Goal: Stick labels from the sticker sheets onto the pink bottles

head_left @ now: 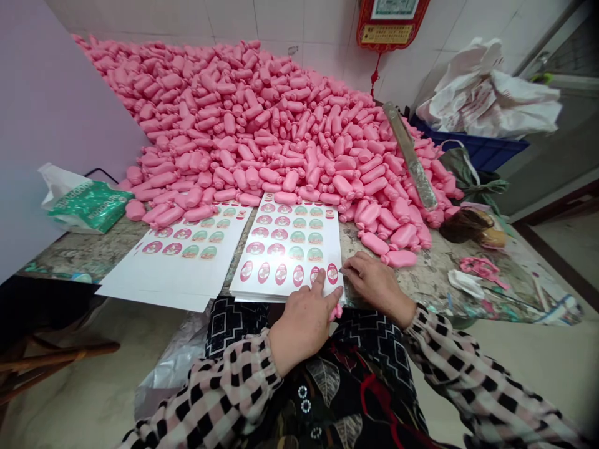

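A stack of white sticker sheets [290, 287] lies at the table's front edge, printed with magenta and green labels and a bottom row of magenta ovals. My left hand [299, 318] rests over its lower right corner, with the index finger stretched onto the ovals. Under that hand's curled fingers shows the end of a pink sausage-shaped piece [336, 310], mostly hidden. My right hand [377, 284] is at the sheet's right edge, thumb and fingertips pinched together beside the last oval sticker [332, 274]. Whatever lies between those fingertips is too small to make out.
Behind the sheets rises a large heap of pink sausage-shaped pieces [253, 118]. More sticker sheets [163, 274] lie left, near a green tissue pack [88, 206]. A wrapped bar [409, 153] leans on the heap. At right are a blue crate [486, 146] and pink scraps [482, 268].
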The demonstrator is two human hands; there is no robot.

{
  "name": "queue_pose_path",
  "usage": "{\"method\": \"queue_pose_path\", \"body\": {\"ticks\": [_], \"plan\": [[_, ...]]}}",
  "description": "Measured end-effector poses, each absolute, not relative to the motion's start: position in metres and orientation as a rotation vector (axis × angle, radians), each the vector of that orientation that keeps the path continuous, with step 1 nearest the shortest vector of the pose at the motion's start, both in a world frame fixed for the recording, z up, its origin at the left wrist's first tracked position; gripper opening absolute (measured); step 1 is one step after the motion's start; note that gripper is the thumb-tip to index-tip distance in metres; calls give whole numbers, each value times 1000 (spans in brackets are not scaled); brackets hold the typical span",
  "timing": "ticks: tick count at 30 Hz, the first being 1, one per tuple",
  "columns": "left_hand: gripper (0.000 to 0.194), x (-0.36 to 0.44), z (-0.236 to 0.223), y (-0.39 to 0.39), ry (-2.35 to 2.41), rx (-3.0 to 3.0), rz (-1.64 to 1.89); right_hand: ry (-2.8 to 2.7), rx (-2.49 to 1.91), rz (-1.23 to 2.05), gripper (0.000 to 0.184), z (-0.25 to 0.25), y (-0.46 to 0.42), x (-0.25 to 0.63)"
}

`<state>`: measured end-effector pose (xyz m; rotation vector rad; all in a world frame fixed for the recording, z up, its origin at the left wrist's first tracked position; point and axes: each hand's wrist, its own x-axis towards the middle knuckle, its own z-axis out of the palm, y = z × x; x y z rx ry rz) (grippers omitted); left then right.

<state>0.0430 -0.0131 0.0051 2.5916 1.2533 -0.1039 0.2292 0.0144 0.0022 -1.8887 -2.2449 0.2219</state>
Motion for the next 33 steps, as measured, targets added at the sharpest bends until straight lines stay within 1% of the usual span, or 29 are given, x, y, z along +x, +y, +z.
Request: {"method": "queue_pose_path", "body": {"ticks": [7,10,17,21,25,30,33], "plan": [[58,43,3,-13,1259,2583,-85,-2255,-1883,224,26,5,16,230],[62,44,1,-13,1265,2597,-93,-2274,-1869,252,25,4,18,232],[70,51,-7,-17,1350,2649,-128,-2128,-1737,498,19,-7,18,238],[71,54,-10,-18,1365,2680,-143,-1946,-1717,571,16,-20,13,233],[72,53,-8,-18,1356,2707,-153,-1850,-1741,559,16,-24,11,227],[76,49,-2,-13,1295,2705,-151,-1981,-1818,485,24,-13,13,227],[78,46,1,-8,1249,2690,-123,-2003,-1885,451,25,-8,16,225]]}}
